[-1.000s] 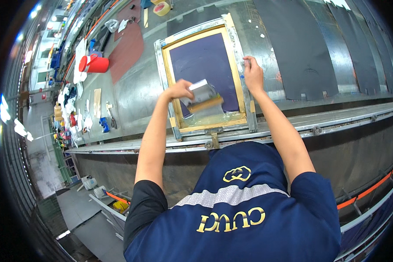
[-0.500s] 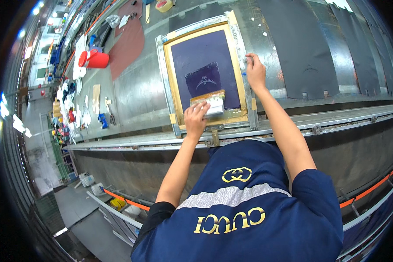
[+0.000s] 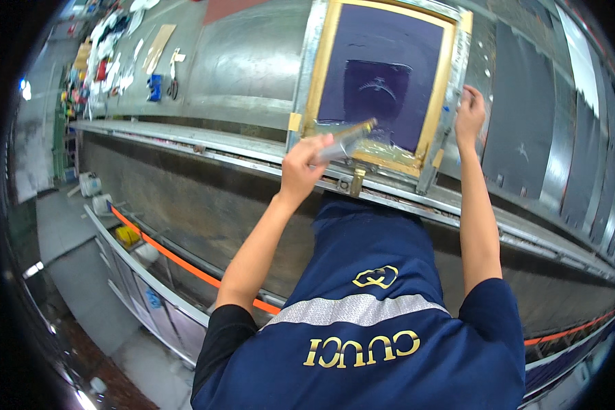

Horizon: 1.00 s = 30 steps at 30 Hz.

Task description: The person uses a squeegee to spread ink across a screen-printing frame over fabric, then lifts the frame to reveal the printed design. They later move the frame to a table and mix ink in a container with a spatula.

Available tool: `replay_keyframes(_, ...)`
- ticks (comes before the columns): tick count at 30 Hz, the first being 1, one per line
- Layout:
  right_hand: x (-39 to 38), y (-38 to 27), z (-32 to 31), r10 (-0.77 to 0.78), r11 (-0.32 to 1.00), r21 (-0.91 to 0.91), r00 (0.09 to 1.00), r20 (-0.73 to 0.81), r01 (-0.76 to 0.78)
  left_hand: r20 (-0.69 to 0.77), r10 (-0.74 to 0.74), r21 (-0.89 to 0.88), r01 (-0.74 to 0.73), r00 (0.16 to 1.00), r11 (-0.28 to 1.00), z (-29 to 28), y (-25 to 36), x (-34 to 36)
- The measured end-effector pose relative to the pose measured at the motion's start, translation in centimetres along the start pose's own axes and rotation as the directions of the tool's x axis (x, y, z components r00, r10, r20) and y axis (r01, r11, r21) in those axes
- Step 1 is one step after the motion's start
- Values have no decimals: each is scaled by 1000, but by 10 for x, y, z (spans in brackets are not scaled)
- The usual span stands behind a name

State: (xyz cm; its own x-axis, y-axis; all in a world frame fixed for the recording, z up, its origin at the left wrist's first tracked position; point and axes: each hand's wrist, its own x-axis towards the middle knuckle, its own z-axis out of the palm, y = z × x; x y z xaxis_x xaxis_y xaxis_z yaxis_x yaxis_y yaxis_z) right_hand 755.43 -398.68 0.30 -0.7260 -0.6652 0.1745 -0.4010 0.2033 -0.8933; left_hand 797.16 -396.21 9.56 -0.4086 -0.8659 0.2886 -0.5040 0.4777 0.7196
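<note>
A screen-printing frame (image 3: pixel 311 82) with a yellow-taped inner edge holds a purple mesh (image 3: pixel 383 37). On its lower middle is a darker rectangle (image 3: pixel 376 109) with a pale curved design. My left hand (image 3: pixel 304 164) is closed on a metal squeegee (image 3: pixel 343 142), tilted over the frame's lower left part; its blade is blurred by motion. My right hand (image 3: pixel 470 116) has its fingers curled at the right bar of the frame, gripping it. A metal clamp (image 3: pixel 355 181) sits at the frame's bottom edge, on the table's rail.
The metal table (image 3: pixel 242 82) bears dark sheets (image 3: pixel 516 116) at the right, and scissors (image 3: pixel 173 87), a blue object (image 3: pixel 154 87) and scraps at the left. A rail (image 3: pixel 242 154) runs along the near edge. Below are railings with an orange bar (image 3: pixel 167 249).
The view has swung, shifting the frame right and up. The darker rectangle appeared on the mesh after the first frame. The squeegee in my left hand has turned to a slant.
</note>
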Motion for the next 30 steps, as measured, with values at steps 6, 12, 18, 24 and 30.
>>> replay_keyframes(6, -15, -99, -10, -129, 989, 68, 992, 2, 129, 112, -804, -695, 625, 583, 356, -26, -111, 35)
replay_keyframes(12, -10, -201, -57, -219, 972, 102, 975, 43, 214, 455, -593, -821, 571, 664, 10, -71, -131, 50)
replay_keyframes(18, -95, -361, -38, 13, 983, 181, 999, 38, -20, 359, -393, -921, 389, 847, -5, -298, -109, 12)
replay_keyframes(24, -179, -478, 158, 16, 934, 349, 985, 171, -76, 84, -642, -964, 226, 762, 142, -476, -198, -47)
replay_keyframes(30, -269, -602, 437, -133, 911, 405, 876, 464, -76, -198, -808, -980, -97, 555, 173, -641, -309, -146)
